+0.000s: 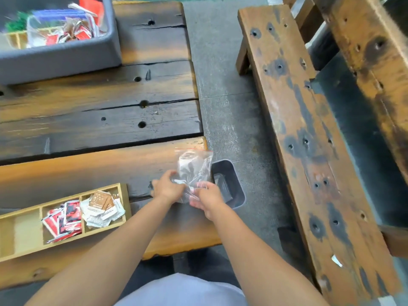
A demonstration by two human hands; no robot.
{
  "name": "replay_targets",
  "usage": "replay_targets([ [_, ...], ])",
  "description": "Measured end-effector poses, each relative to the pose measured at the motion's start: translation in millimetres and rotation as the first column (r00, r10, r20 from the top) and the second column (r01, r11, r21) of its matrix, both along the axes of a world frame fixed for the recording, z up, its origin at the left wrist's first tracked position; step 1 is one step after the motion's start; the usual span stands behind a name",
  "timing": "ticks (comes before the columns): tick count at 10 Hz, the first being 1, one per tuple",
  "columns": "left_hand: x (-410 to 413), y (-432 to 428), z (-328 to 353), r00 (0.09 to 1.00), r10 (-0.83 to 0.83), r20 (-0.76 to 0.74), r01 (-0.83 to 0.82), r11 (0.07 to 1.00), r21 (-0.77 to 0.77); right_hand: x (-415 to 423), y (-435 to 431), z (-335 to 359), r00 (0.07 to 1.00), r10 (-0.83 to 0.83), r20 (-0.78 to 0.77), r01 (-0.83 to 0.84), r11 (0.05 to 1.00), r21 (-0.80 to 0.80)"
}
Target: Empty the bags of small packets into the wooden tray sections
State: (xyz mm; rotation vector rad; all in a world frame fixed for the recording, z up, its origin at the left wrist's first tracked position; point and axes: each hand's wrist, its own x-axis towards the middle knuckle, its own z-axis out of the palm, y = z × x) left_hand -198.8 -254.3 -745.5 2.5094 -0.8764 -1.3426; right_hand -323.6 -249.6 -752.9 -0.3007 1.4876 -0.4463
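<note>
Both my hands hold a crumpled clear plastic bag (194, 166) at the table's right edge; it looks empty. My left hand (166, 187) grips its lower left and my right hand (208, 196) its lower right. The wooden tray (24, 226) lies at the lower left. One section holds red and white packets (64, 219), the section to its right holds brown and white packets (102, 207). The left sections look bare.
A grey bin (66, 56) at the far left holds more bags of packets (64, 32). A dark bin (228, 183) stands on the floor just right of the table edge, under the bag. A wooden bench (309, 140) runs along the right.
</note>
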Motion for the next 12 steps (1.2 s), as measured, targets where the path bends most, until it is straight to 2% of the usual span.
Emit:
replay_targets([
  [1, -21.3, -14.6, 7.0, 0.958, 0.002, -0.286, -0.013, 0.999, -0.039, -30.1, -0.1, 7.5, 0.885, -0.396, 0.246, 0.371, 0.918, 0.141],
  [2, -56.9, -34.7, 10.7, 0.943, -0.142, -0.302, 0.113, 0.987, -0.112, -60.1, 3.1, 3.1, 0.711, -0.65, 0.268, 0.589, 0.759, 0.279],
  [3, -94.1, -53.0, 3.7, 0.927, -0.338, -0.163, 0.317, 0.937, -0.145, -81.3, 9.4, -4.9, 0.652, -0.722, 0.229, 0.646, 0.688, 0.33],
  [4, -120.4, -65.5, -8.9, 0.854, -0.515, -0.068, 0.511, 0.857, -0.065, -100.1, 13.8, -22.5, 0.617, -0.766, 0.178, 0.686, 0.635, 0.355],
  [5, -135.4, -75.3, -29.1, 0.809, -0.588, -0.023, 0.588, 0.808, 0.019, -112.8, 12.9, -47.3, 0.592, -0.794, 0.139, 0.705, 0.593, 0.389],
  [7, -151.1, -88.9, -69.8, 0.816, -0.578, -0.034, 0.575, 0.802, 0.162, -115.4, -3.4, -94.2, 0.565, -0.821, 0.085, 0.731, 0.545, 0.41],
  [8, -154.1, -92.3, -72.5, 0.817, -0.575, -0.048, 0.569, 0.788, 0.236, -118.0, -5.1, -104.6, 0.596, -0.802, 0.049, 0.701, 0.549, 0.456],
  [9, -150.0, -93.7, -69.4, 0.824, -0.564, -0.049, 0.559, 0.796, 0.234, -123.6, 1.1, -101.4, 0.664, -0.748, -0.014, 0.659, 0.576, 0.484],
  [10, -142.4, -93.8, -63.5, 0.847, -0.531, -0.026, 0.528, 0.833, 0.167, -125.8, 7.5, -93.7, 0.672, -0.74, 0.012, 0.656, 0.603, 0.454],
  [11, -135.4, -89.4, -47.2, 0.824, -0.565, -0.025, 0.563, 0.814, 0.143, -126.0, 9.1, -79.9, 0.729, -0.684, 0.032, 0.614, 0.673, 0.413],
  [12, -131.1, -82.6, -31.2, 0.771, -0.637, -0.01, 0.635, 0.766, 0.096, -119.9, -2.1, -51.9, 0.843, -0.538, 0.015, 0.51, 0.807, 0.3],
])
